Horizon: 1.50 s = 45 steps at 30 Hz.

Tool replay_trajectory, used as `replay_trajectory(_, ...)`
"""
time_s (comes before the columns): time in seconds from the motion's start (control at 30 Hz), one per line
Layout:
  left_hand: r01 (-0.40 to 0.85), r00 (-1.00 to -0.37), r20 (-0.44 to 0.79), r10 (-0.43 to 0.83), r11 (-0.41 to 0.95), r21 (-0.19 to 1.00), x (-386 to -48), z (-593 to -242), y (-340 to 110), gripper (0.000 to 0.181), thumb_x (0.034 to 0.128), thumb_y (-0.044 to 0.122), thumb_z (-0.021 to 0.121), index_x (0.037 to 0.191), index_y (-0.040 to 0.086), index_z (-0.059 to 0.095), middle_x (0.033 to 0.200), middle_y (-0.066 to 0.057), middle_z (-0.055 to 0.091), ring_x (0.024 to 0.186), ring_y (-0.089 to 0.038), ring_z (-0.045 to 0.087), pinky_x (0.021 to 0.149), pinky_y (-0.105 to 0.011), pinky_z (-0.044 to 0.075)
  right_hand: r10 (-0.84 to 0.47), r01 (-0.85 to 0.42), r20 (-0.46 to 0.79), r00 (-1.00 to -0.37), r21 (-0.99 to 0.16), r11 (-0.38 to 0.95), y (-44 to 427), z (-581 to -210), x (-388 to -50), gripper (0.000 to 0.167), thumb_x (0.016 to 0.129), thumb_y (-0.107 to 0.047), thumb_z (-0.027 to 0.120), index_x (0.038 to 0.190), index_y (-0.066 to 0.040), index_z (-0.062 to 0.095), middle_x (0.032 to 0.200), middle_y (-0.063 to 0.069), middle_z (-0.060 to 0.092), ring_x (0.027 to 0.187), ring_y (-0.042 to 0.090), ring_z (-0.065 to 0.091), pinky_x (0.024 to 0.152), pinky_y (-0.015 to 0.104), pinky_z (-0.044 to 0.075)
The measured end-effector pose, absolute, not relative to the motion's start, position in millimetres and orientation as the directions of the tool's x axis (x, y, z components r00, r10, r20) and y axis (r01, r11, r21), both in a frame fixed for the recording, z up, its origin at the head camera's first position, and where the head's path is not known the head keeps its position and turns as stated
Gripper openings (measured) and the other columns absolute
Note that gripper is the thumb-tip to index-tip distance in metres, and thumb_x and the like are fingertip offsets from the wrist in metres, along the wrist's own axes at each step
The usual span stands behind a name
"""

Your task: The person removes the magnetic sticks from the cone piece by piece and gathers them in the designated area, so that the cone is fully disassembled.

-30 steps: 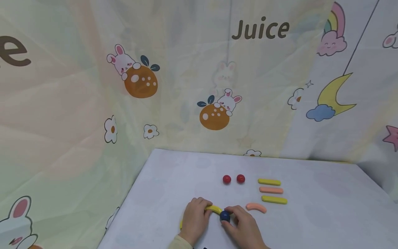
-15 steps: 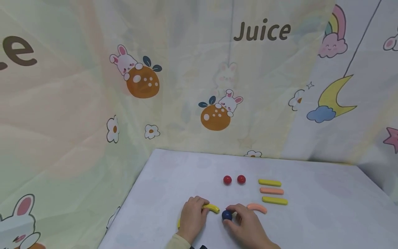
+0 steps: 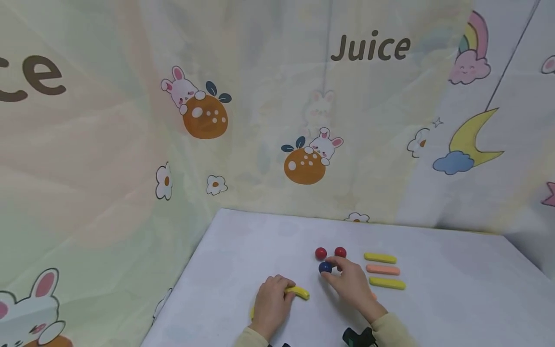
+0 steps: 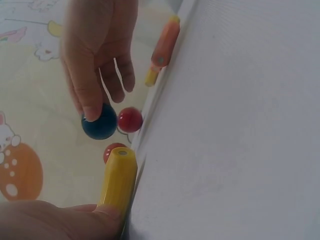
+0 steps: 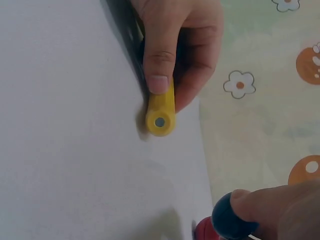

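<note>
My left hand (image 3: 272, 306) grips a curved yellow magnetic rod (image 3: 299, 292), whose right end sticks out past the thumb. A bit of yellow (image 3: 252, 313) also shows left of that hand; I cannot tell if it is the same piece. A round metal spot marks the rod's end (image 5: 160, 122) in the right wrist view. Farther out, my right hand (image 3: 352, 285) pinches a blue ball (image 3: 324, 268) between thumb and fingers, above the table. Just beyond the ball sit two red balls, one left (image 3: 321, 253) and one right (image 3: 340, 252).
To the right, a straight yellow rod (image 3: 380, 258), an orange rod (image 3: 383, 270) and another yellow rod (image 3: 387, 283) lie in a row. My right hand mostly covers a curved orange rod (image 3: 374, 295). Printed cloth (image 3: 260, 207) hangs behind the white table (image 3: 455, 289).
My right hand has drawn the blue ball away from the yellow rod's end and carried it forward to near the red balls. The left hand has kept its grip almost in place.
</note>
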<state>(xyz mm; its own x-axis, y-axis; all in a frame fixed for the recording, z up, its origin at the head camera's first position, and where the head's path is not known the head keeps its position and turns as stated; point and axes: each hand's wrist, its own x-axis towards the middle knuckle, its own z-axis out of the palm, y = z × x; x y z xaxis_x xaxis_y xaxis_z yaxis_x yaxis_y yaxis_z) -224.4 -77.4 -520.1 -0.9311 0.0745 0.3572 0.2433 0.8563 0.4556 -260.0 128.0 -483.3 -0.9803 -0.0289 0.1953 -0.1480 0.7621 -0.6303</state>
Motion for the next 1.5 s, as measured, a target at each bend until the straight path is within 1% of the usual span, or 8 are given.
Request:
replay_trajectory(0.07,0.241,-0.934,0.349,0.078,0.858,0.453,-224.1,-520.9,-75.6,0.014,0.0794,0.022,0.080,0.090,0.024,0.071,0.085,0.016,0.062,0.077,-0.003,0.050,0.066,-0.023,0.041,-0.029,-0.114,0.146,-0.989,-0.620,0.776,130.8,-482.9,-264.5,0.036,0.080,-0.021,0.080,0.114,-0.014,0.069,0.105,0.000,0.069,0.097,0.023,0.061,0.086,0.047,0.052)
replay_trajectory(0.13,0.242,-0.934,0.349,0.080,0.859,0.451,-223.9,-521.6,-74.4,0.014,0.0792,0.022,0.081,0.090,0.024,0.072,0.085,0.016,0.062,0.076,-0.003,0.049,0.066,-0.023,0.041,-0.026,-0.093,0.117,-0.993,-0.613,0.785,132.9,-484.2,-268.2,0.035,0.080,-0.021,0.080,0.112,-0.014,0.069,0.106,0.001,0.069,0.098,0.023,0.060,0.086,0.048,0.052)
replay_trajectory(0.3,0.246,-0.931,0.356,0.079,0.856,0.455,-222.3,-521.2,-74.0,0.014,0.0790,0.022,0.081,0.090,0.024,0.072,0.084,0.016,0.062,0.074,-0.002,0.047,0.064,-0.022,0.039,0.019,-0.036,0.080,-0.997,-0.626,0.779,134.7,-489.4,-275.2,0.034,0.080,-0.021,0.081,0.111,-0.013,0.070,0.097,0.001,0.068,0.085,0.019,0.056,0.074,0.037,0.051)
replay_trajectory(0.37,0.252,-0.929,0.362,0.081,0.853,0.456,-221.9,-521.2,-74.4,0.014,0.0788,0.022,0.081,0.090,0.024,0.072,0.084,0.016,0.062,0.074,-0.002,0.047,0.064,-0.021,0.039,0.037,-0.023,0.081,-0.996,-0.635,0.772,134.8,-491.6,-277.0,0.035,0.080,-0.022,0.081,0.111,-0.011,0.069,0.093,0.001,0.067,0.081,0.018,0.054,0.070,0.032,0.049)
replay_trajectory(0.43,0.255,-0.927,0.365,0.081,0.852,0.458,-221.8,-521.2,-74.9,0.015,0.0787,0.022,0.081,0.090,0.023,0.072,0.084,0.016,0.062,0.073,-0.002,0.046,0.064,-0.021,0.039,0.050,-0.020,0.089,-0.995,-0.643,0.765,134.6,-493.6,-278.0,0.035,0.080,-0.022,0.080,0.111,-0.010,0.069,0.092,0.001,0.067,0.080,0.017,0.054,0.069,0.031,0.048)
replay_trajectory(0.7,0.246,-0.930,0.361,0.071,0.851,0.464,-222.2,-522.1,-76.1,0.015,0.0781,0.021,0.082,0.089,0.024,0.072,0.084,0.017,0.061,0.073,-0.001,0.046,0.063,-0.021,0.038,0.067,-0.033,0.126,-0.990,-0.657,0.754,132.3,-500.5,-281.5,0.034,0.081,-0.023,0.080,0.109,-0.007,0.070,0.092,0.004,0.068,0.079,0.017,0.057,0.071,0.035,0.049)
replay_trajectory(1.13,0.237,-0.934,0.351,0.066,0.850,0.470,-224.1,-522.0,-75.9,0.015,0.0785,0.022,0.081,0.090,0.024,0.072,0.084,0.018,0.061,0.075,-0.001,0.048,0.065,-0.022,0.040,0.111,-0.023,0.162,-0.981,-0.658,0.752,126.5,-505.8,-286.7,0.034,0.080,-0.024,0.080,0.107,-0.007,0.069,0.086,0.003,0.067,0.072,0.016,0.056,0.064,0.031,0.046)
replay_trajectory(1.5,0.220,-0.940,0.336,0.056,0.852,0.474,-224.4,-521.0,-76.0,0.014,0.0790,0.024,0.081,0.090,0.023,0.072,0.083,0.017,0.061,0.073,-0.001,0.047,0.063,-0.022,0.039,0.123,0.011,0.125,-0.985,-0.659,0.752,126.6,-505.2,-288.1,0.042,0.081,-0.028,0.078,0.114,-0.004,0.067,0.092,0.005,0.067,0.077,0.018,0.058,0.069,0.035,0.050)
